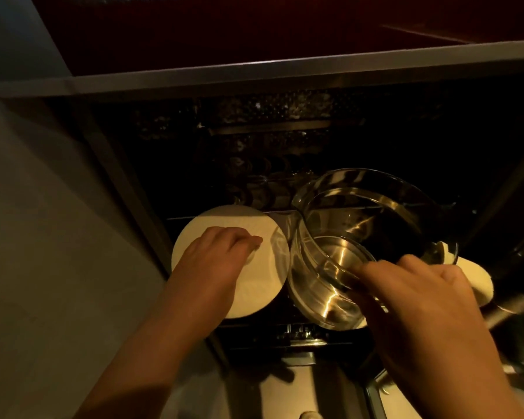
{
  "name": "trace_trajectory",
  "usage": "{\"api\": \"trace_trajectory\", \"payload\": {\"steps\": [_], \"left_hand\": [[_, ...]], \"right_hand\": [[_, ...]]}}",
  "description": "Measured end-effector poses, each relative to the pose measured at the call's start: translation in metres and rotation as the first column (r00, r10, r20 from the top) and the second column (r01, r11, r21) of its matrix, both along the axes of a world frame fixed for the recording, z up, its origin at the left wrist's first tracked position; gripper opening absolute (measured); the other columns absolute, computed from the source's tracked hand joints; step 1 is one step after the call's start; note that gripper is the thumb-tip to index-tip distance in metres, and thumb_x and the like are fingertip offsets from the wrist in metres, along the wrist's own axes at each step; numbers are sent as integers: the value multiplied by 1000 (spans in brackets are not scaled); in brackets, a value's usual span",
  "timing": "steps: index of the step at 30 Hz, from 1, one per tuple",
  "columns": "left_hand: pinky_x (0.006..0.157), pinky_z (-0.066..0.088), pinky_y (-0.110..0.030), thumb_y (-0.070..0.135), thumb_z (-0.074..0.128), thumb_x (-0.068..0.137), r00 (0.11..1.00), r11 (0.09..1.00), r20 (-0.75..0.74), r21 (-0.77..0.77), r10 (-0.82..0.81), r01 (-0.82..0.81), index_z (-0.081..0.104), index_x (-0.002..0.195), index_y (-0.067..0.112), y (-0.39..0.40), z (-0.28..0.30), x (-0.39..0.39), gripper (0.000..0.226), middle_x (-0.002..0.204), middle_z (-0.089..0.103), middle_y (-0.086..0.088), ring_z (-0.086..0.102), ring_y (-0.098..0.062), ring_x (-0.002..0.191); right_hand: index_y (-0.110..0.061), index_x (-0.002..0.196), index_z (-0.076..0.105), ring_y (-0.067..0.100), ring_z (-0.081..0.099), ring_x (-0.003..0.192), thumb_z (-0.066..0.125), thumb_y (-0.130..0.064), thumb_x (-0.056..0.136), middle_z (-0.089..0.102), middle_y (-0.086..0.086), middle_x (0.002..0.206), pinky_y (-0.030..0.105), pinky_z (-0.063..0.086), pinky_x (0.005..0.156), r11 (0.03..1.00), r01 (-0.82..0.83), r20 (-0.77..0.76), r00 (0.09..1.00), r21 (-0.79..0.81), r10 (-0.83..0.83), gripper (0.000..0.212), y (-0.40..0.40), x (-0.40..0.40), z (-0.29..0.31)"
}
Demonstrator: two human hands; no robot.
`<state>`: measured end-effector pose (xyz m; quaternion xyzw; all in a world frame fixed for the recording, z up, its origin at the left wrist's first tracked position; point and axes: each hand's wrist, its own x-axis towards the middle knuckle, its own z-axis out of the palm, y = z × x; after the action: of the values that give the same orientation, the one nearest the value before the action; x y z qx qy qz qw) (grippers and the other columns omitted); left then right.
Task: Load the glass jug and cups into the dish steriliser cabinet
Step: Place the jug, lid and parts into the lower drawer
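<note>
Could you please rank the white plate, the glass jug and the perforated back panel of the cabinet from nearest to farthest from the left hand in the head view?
1. White plate: directly under the left hand, which rests on it.
2. Glass jug: just to the hand's right, held by the right hand.
3. Perforated back panel: deep in the cabinet, beyond both.

I'm in a dim home kitchen: a built-in steriliser cabinet (285, 140) stands open under the worktop (254, 72), its wire rack (263, 189) holding a pale plate (224, 225).
</note>
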<state>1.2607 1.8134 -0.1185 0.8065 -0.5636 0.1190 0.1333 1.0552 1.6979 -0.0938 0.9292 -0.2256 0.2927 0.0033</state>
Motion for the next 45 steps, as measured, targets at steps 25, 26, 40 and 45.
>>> {"api": "trace_trajectory", "payload": {"steps": [25, 26, 40, 45], "left_hand": [[78, 41, -34, -9, 70, 72, 1000, 991, -1, -134, 18, -18, 61, 117, 12, -22, -26, -17, 50, 111, 62, -8, 43, -20, 101], [79, 41, -34, -9, 70, 72, 1000, 991, -10, -133, 17, -18, 61, 118, 12, -22, -25, -17, 51, 112, 62, -7, 43, -19, 102], [90, 40, -38, -2, 58, 87, 1000, 996, -20, -92, -1, -1, 55, 126, 13, -40, -10, 6, 42, 123, 57, -7, 46, -27, 114], [89, 33, -26, -2, 55, 87, 999, 998, -32, -68, -14, 12, 54, 128, 12, -44, -14, 14, 43, 123, 56, -7, 45, -25, 113]], "right_hand": [[-25, 91, 62, 14, 48, 64, 83, -2, 39, 47, -19, 75, 33, 30, 69, 994, -69, 2, 998, 90, 69, 61, -26, -23, -23], [-24, 92, 63, 14, 48, 64, 83, -3, 38, 47, -19, 76, 34, 30, 69, 994, -67, 2, 998, 87, 67, 62, -25, -23, -23], [-24, 93, 61, 18, 49, 64, 72, -4, 52, 41, -20, 77, 33, 26, 72, 996, -59, 73, 996, 72, 54, 47, -26, -12, -19], [-24, 93, 61, 18, 50, 63, 69, -8, 53, 36, -20, 79, 34, 27, 71, 997, -54, 95, 994, 63, 48, 44, -25, -6, -22]]}}
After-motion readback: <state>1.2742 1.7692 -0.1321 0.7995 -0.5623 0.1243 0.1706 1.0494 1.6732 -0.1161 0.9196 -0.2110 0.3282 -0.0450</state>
